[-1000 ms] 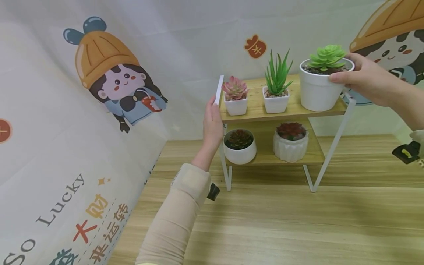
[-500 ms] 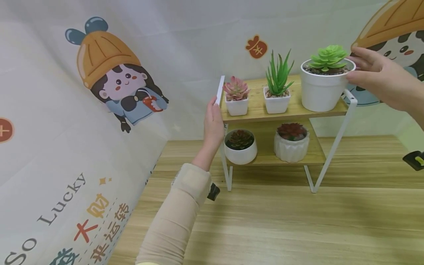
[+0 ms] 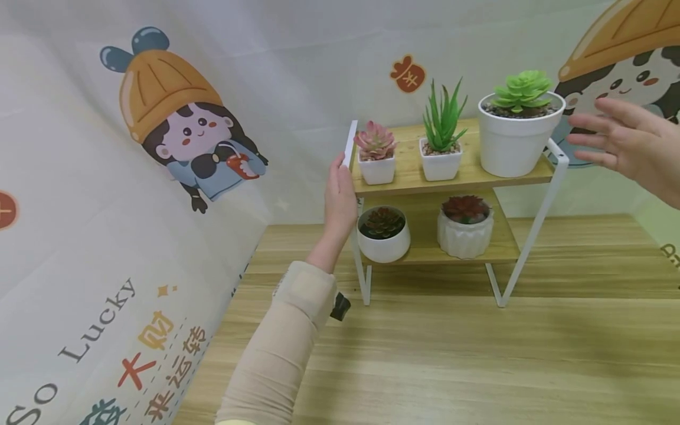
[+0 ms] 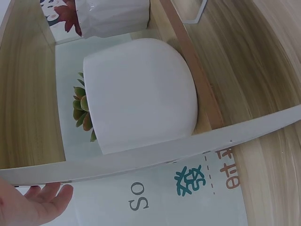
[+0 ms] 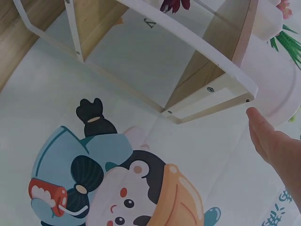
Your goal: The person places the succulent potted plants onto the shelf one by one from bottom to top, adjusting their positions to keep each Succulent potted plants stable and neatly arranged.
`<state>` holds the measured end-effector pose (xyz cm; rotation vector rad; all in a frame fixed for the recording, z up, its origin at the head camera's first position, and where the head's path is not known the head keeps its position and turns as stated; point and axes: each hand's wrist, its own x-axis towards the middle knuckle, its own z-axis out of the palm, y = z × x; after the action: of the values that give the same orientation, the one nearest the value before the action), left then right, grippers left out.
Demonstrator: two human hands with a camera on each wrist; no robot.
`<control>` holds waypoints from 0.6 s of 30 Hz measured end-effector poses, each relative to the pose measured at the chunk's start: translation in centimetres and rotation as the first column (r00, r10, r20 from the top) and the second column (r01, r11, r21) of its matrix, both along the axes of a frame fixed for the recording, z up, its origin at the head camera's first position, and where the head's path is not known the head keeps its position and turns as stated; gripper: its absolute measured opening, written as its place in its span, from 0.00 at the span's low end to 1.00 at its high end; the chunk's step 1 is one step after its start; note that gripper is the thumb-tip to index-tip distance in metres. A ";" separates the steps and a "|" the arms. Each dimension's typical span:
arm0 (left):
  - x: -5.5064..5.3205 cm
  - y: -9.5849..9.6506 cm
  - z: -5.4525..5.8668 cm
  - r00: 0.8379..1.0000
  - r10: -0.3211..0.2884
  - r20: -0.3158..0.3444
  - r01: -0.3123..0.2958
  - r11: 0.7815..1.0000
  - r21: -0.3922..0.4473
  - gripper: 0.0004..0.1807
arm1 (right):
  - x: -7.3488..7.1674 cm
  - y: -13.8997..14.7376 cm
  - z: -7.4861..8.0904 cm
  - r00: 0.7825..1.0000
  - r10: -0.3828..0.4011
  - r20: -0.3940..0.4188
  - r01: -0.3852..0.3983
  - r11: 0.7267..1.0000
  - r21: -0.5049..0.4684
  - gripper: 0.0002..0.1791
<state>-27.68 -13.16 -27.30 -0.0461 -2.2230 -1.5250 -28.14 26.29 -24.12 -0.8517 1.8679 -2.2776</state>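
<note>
My left hand rests against the outer left side of a two-tier plant shelf, fingers pointing up along its white metal frame. At the right, my right hand is held in the air with fingers spread, apart from a large white pot with a green succulent. That pot stands at the right end of the top board. Beside it are a square pot with a spiky green plant and another square pot with a pink succulent.
On the lower board sit a round white bowl pot with a dark succulent and a ribbed white pot with a red succulent. The shelf stands on a wood-grain table. White cloth with cartoon prints hangs behind and at left.
My right hand has let go of the large white pot's rim and moved away to the right, its fingers spreading. The left hand stays at the shelf frame.
</note>
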 end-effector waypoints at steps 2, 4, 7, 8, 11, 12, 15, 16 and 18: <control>0.0 0.0 0.0 1.000 0.005 0.005 -0.005 1.000 0.000 0.27 | 0.2 0.3 -0.4 0.999 0.030 -0.012 -0.030 0.999 -0.043 0.27; 0.0 0.0 0.0 1.000 0.005 0.012 -0.005 1.000 0.003 0.27 | 0.6 0.5 -0.9 0.996 0.070 -0.048 -0.073 0.995 -0.071 0.24; -0.1 -0.1 0.1 1.000 0.011 0.029 -0.011 1.000 0.001 0.26 | 1.3 0.7 -1.3 0.991 0.073 -0.112 -0.076 0.997 -0.021 0.24; -0.2 -0.2 0.1 0.999 0.012 0.036 -0.011 1.000 -0.002 0.26 | 1.5 0.7 -1.4 0.988 0.076 -0.135 -0.077 0.997 0.000 0.25; -0.2 -0.5 0.1 0.998 0.009 0.061 -0.008 1.000 -0.022 0.26 | 2.5 0.8 -1.8 0.979 0.030 -0.201 -0.006 0.993 0.122 0.28; -0.3 -0.6 0.2 0.997 0.004 0.071 -0.001 0.999 -0.037 0.26 | 2.9 0.8 -2.0 0.974 0.001 -0.227 0.043 0.981 0.189 0.29; 0.0 -1.1 0.6 0.997 -0.015 0.081 0.023 0.994 -0.107 0.26 | 4.1 0.9 -2.5 0.950 -0.085 -0.302 0.208 0.892 0.403 0.31; 0.1 -1.4 0.7 0.996 -0.028 0.081 0.038 0.990 -0.133 0.26 | 4.5 0.9 -2.7 0.943 -0.112 -0.313 0.258 0.842 0.475 0.31; 0.3 -2.1 0.9 0.995 -0.051 0.091 0.067 0.981 -0.180 0.28 | 5.3 0.8 -3.1 0.936 -0.153 -0.316 0.317 0.753 0.577 0.32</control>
<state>-27.39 -15.27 -26.40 -0.1046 -2.4458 -1.3714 -22.84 27.05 -27.22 -0.8445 2.7423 -1.4840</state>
